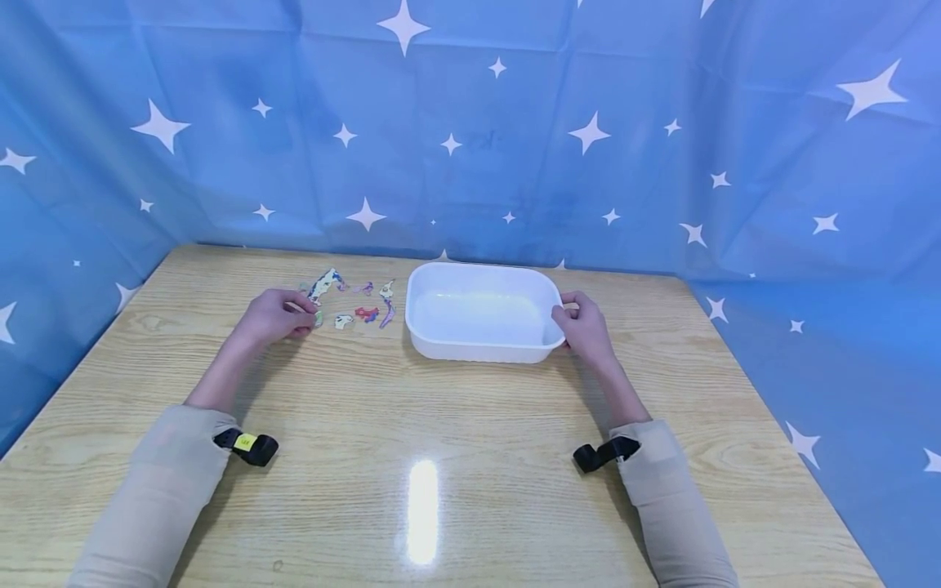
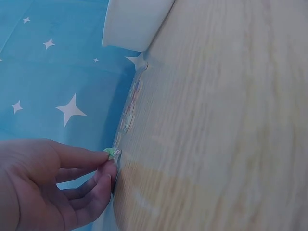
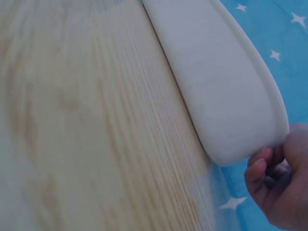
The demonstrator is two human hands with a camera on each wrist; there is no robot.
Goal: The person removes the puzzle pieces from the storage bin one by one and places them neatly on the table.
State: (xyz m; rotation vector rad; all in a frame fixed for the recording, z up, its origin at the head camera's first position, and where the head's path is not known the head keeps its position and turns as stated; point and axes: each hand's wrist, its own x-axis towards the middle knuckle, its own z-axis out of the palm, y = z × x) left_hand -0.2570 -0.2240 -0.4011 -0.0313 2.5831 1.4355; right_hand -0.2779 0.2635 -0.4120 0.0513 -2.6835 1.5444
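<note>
My left hand (image 1: 278,317) pinches a small green sticker-like piece (image 2: 112,153) between thumb and forefinger, close over the table's left side. To the right of those fingers lie several small flat colourful cutouts, among them a long pale one with blue (image 1: 323,284), a red and blue one (image 1: 367,314), a purple one (image 1: 387,314) and a pale one (image 1: 343,322). A white rectangular plastic basin (image 1: 478,353) stands at the back middle of the table. At its right end my right hand (image 1: 585,328) grips the rim, thumb on top and the other fingers curled beneath.
The wooden table (image 1: 353,490) extends toward me, with a bright light reflection at its front middle. Behind and beside it hangs a blue curtain (image 1: 515,188) with white stars. A black strap camera (image 1: 253,447) sits on the left wrist, another (image 1: 604,452) on the right.
</note>
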